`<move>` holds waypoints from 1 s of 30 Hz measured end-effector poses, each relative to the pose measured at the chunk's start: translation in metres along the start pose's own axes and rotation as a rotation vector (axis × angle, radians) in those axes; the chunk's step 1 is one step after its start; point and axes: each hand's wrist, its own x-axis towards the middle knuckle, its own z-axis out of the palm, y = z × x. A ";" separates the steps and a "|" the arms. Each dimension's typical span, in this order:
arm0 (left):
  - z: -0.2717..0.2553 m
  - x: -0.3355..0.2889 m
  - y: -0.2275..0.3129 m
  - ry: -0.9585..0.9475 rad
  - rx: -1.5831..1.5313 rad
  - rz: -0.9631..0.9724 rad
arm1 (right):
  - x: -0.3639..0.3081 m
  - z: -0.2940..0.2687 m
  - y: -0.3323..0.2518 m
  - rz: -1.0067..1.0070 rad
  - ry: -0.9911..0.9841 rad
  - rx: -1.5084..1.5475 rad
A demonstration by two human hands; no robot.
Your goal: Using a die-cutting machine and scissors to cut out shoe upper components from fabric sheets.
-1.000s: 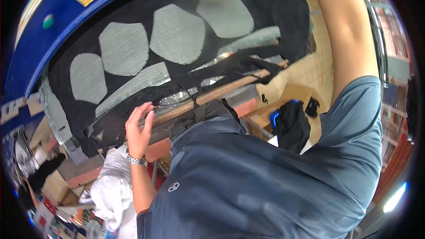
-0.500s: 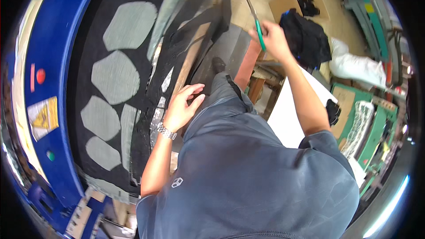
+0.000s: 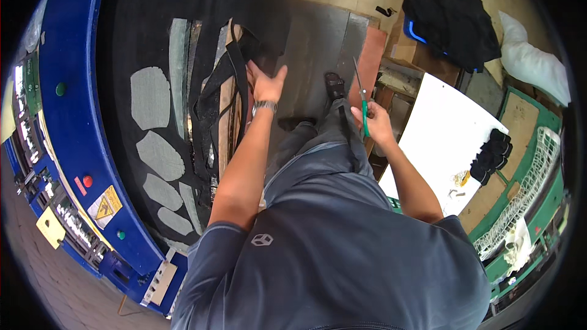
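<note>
My right hand point(image 3: 378, 124) is closed around the green handles of a pair of scissors point(image 3: 365, 115), whose metal blades point away from me. They are held apart from the work surface, over the walkway near my right leg. At the near edge of the black-covered surface, my left hand point(image 3: 268, 85) has its thumb and fingers apart. Beside its fingertips hang loose black fabric strips point(image 3: 237, 67); whether the fingers touch them I cannot tell. Grey-green rounded pieces point(image 3: 150, 98) and a long grey-green strip point(image 3: 178, 76) lie on the black material point(image 3: 122, 43). Wooden edging point(image 3: 225, 125) shows under the strips.
Along the left runs a blue machine frame point(image 3: 67, 122) with red and green buttons. At right, a white board point(image 3: 422, 128) carries a black fabric bundle point(image 3: 491, 156). Behind it are a heap of black cloth point(image 3: 449, 18), a white sack point(image 3: 532, 55) and a green frame point(image 3: 529, 107).
My left hand has reached farther forward along the black strips. My right hand has come down and nearer my body with the scissors. The whole view has shifted.
</note>
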 end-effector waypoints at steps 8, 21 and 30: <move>0.013 0.001 0.086 -1.030 -0.709 -0.138 | 0.097 -0.055 -0.035 -0.132 -0.084 0.188; -0.161 -0.061 0.240 -1.336 -0.479 0.061 | 0.186 0.061 -0.143 0.191 -0.609 0.825; -0.203 -0.077 0.226 -0.970 0.096 0.089 | 0.212 0.103 -0.139 0.140 -0.640 0.849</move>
